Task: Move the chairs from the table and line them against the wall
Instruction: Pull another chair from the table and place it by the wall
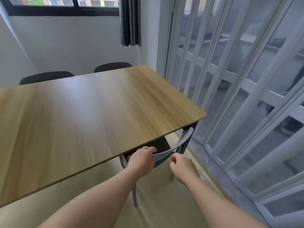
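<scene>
A grey chair [184, 140] with a curved backrest is tucked under the near right corner of the wooden table [92, 116]. My left hand [142, 159] is closed over the top of the chair's backrest. My right hand [181, 165] curls around the backrest a little further right. The chair's dark seat shows under the table edge, and its grey legs reach down to the floor. Two black chairs [46, 77] [112, 66] stand at the table's far side, with only their backrests showing.
A white wall [74, 43] lies behind the table under a dark-framed window [65, 7]. A grey curtain [130, 22] hangs at the corner. White folding glass doors [238, 96] run along the right, close to the table corner. Pale floor [98, 195] spreads below me.
</scene>
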A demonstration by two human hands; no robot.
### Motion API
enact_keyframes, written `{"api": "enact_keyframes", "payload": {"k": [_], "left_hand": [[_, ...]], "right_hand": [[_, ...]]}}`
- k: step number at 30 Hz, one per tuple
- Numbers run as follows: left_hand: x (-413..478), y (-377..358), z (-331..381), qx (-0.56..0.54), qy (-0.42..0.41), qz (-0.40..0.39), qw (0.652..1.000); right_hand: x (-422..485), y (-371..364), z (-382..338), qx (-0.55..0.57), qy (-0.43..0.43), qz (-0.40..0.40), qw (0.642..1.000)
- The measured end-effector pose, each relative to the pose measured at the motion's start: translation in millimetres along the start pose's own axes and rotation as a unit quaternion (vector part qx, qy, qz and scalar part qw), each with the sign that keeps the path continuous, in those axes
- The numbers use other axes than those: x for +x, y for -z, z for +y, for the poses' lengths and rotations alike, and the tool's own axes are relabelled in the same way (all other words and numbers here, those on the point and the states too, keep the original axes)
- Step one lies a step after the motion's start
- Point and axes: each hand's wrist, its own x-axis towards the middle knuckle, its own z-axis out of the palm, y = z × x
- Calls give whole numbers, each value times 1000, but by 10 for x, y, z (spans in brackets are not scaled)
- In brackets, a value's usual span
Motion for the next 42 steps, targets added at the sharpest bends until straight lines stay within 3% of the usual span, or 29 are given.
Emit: {"api": "enact_keyframes", "payload": {"k": [3, 9, 16, 22, 30, 42], "left_hand": [[259, -102, 36, 17, 0, -39, 999], [572, -399, 185, 43, 15, -107, 993], [749, -648, 352, 69, 125, -69, 987], [686, -740, 521, 91, 164, -55, 981], [156, -1089, 747, 153, 96, -107, 978], [-606, -1539, 700, 115, 44, -110, 986]], "right_hand": [[320, 44, 28, -66, 61, 2, 996], [856, 83, 280, -219, 123, -79, 965], [1248, 137, 571, -293, 237, -97, 921], [1371, 147, 755, -288, 319, -83, 899], [1064, 152, 1256, -286, 334, -120, 890], [153, -39, 1740, -277, 222, -152, 923]]}}
